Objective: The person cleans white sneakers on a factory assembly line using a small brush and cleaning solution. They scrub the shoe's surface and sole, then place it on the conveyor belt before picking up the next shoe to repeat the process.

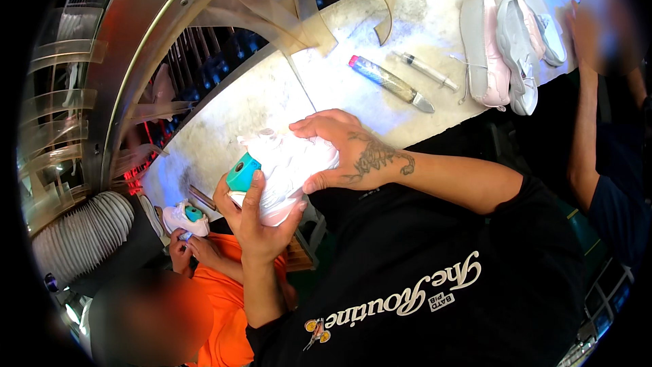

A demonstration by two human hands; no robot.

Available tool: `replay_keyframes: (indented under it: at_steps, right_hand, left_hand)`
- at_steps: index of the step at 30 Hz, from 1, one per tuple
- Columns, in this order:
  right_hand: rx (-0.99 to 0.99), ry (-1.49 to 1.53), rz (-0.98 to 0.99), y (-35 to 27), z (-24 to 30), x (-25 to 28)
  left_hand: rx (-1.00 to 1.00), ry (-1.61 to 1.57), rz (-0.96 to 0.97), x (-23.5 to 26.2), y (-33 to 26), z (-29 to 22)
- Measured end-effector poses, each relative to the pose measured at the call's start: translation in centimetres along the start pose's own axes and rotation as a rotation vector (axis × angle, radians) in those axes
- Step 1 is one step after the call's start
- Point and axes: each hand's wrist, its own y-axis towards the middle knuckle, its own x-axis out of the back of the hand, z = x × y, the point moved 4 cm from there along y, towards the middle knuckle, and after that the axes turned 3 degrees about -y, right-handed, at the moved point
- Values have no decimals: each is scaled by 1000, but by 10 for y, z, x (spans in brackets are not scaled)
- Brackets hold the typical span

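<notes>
A white shoe upper (282,166), pulled over a teal shoe last (243,172), is held between my two hands in front of my chest. My left hand (255,214) grips the end where the teal last shows, its fingers and thumb spread around the sides. The other end lies in my right hand (339,153), with the thumb below and the fingers over the top. On the worktable (326,81) beyond my right hand lie a knife (390,83) with a wrapped handle and short blade, and a syringe (428,71).
Several pale pink and grey shoes (485,51) stand at the table's right end, near a co-worker's arm (585,122). At lower left, a person in orange (227,326) handles another shoe (185,219) on a teal last. Clear plastic strips (384,0) hang at the back; a ribbed hose (85,234) lies left.
</notes>
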Motion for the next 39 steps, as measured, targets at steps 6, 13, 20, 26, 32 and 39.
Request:
replay_keyframes:
  at_steps: [6,13,20,26,32,39]
  right_hand:
    - [-23,-23,19,0,2,4]
    - [-110,27,99,5,11,13]
    - [-103,-9,108,5,11,11]
    - [-112,-42,103,2,19,3]
    - [-159,-74,30,4,27,0]
    - [58,-60,92,8,-9,13]
  left_hand:
    - [-36,34,17,-1,7,-13]
    - [-81,4,28,0,14,-23]
    - [-93,11,33,-1,17,-30]
    - [-83,-14,46,1,21,-28]
    - [-60,19,64,3,29,-28]
    - [51,-193,123,8,24,4]
